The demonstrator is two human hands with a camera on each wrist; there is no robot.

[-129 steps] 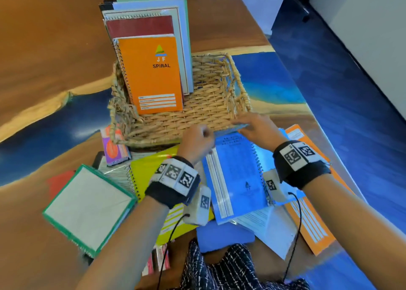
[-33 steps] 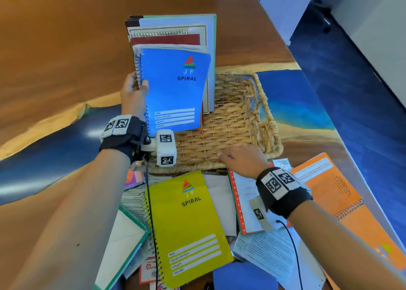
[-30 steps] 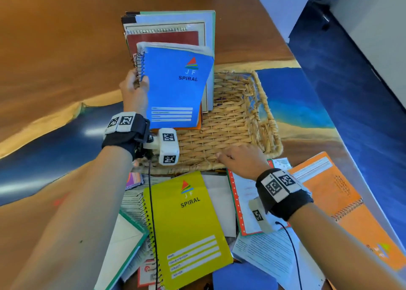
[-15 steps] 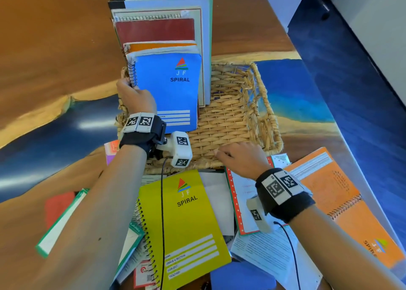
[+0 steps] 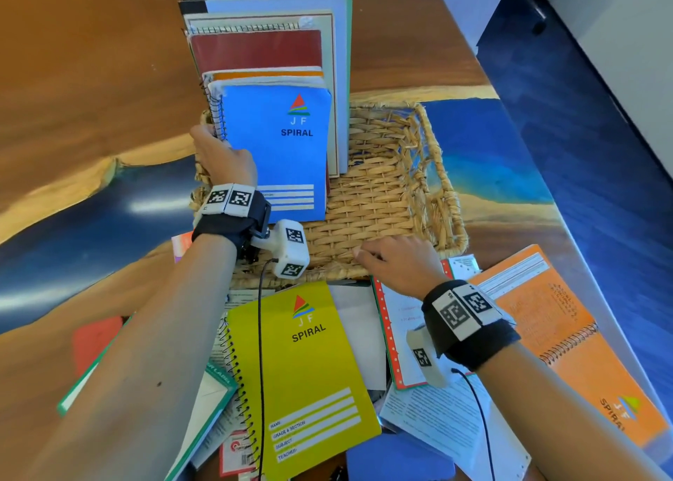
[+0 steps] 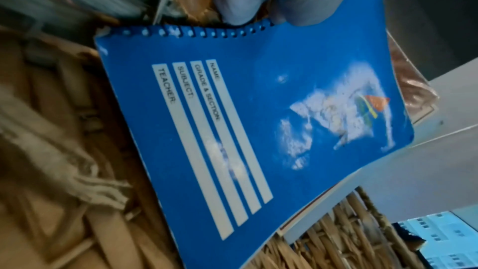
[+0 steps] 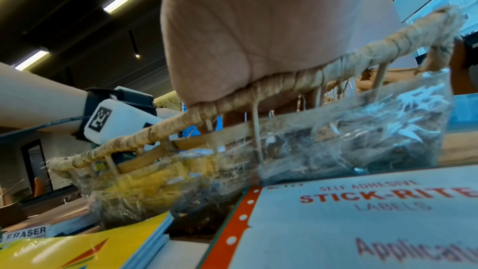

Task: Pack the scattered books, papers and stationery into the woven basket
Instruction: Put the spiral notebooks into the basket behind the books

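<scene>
The blue notebook [image 5: 280, 152], a glossy spiral-bound one with white label stripes, stands upright in the left part of the basket [image 5: 386, 203], at the front of a row of upright books that includes a dark red book [image 5: 256, 49]. The left hand [image 5: 224, 160] grips it at its wire spine, fingers curled round the edge. The basket is shallow, rectangular and woven from pale, fraying straw with a wrapped rim. The right hand [image 5: 398, 264] rests on the near rim, palm pressed down on it; how its fingers lie is not clear. In front of the basket lie a yellow notebook [image 5: 309, 371], an orange notebook [image 5: 568, 338], a pack of labels [image 7: 362, 218] and loose printed sheets [image 5: 444, 422]. All sit on a polished wooden table [image 5: 91, 61] with a dark blue inlaid band, beside a blue floor [image 5: 597, 123].
</scene>
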